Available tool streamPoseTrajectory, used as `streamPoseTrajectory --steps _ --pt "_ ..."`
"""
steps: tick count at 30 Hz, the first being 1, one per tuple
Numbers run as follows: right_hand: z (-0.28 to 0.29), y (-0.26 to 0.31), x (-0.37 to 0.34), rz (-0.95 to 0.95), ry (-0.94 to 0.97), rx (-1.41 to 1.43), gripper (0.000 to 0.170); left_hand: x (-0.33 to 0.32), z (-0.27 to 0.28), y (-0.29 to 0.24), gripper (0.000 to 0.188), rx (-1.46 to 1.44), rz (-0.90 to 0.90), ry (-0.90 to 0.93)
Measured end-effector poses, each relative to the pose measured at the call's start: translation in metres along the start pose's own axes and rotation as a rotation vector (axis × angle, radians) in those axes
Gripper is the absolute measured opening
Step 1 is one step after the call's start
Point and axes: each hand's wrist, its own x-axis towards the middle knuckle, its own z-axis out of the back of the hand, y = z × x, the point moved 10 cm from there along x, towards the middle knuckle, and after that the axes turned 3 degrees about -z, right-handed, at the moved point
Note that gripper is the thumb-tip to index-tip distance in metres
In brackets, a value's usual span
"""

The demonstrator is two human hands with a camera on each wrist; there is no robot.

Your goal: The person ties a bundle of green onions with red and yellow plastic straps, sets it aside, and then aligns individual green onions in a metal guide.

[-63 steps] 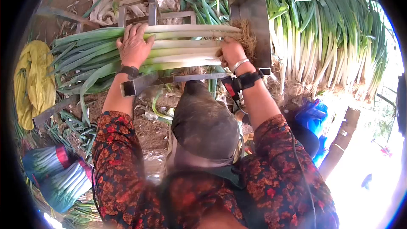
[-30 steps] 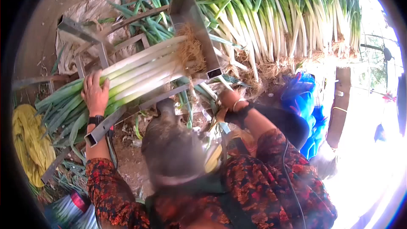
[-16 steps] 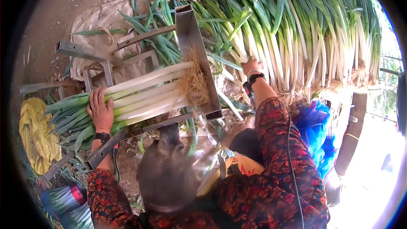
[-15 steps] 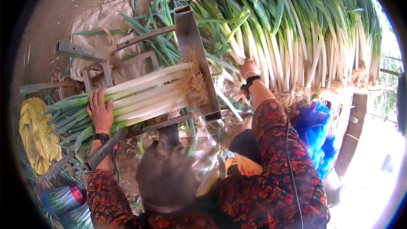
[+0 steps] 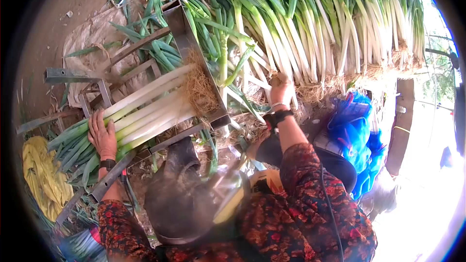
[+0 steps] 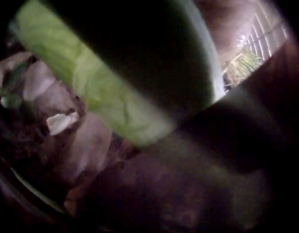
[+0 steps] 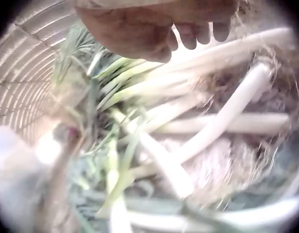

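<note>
My left hand (image 5: 103,137) lies across the leek bundle (image 5: 155,104), its fingers extended over the stalks where white turns green. Matted roots (image 5: 201,90) of that bundle are against the metal end plate (image 5: 187,34) of the frame. In the left wrist view a green leaf (image 6: 98,87) fills the near field; the hand does not show. My right hand (image 5: 282,92) is at the root end of the standing leeks (image 5: 301,43), fingers curled round a white stalk, partly hidden. The right wrist view shows this hand (image 7: 149,29) above loose leeks (image 7: 217,128).
Metal frame legs (image 5: 73,75) stick out at the left, above a pale cloth (image 5: 87,43). A yellow cloth (image 5: 43,179) lies lower left. Blue bags (image 5: 357,131) and a wooden post (image 5: 403,126) stand at the right. A dark rounded object (image 5: 177,204) is before the body.
My right hand left the bundle's root end, reached right to the standing leeks, then drew down slightly at their roots. My left hand stayed on the bundle. The head view shifted.
</note>
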Motion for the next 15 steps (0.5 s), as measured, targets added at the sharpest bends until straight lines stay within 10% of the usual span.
streamPoseTrajectory --steps 3,10,13,15 --pt "0.007 -0.052 0.031 -0.43 0.206 -0.236 0.055 -0.001 0.001 -0.002 0.05 0.007 -0.008 -0.017" --pt "-0.042 -0.003 0.006 -0.036 0.746 -0.257 0.056 -0.001 0.004 -0.002 0.05 0.011 0.026 0.002" --pt "-0.049 0.028 -0.099 -0.402 1.064 0.636 0.029 -0.002 0.003 -0.001 0.051 -0.003 0.031 0.001" --pt "-0.024 0.046 -0.166 -0.629 1.129 0.707 0.023 -0.003 0.003 0.0 0.05 0.005 0.042 0.016"
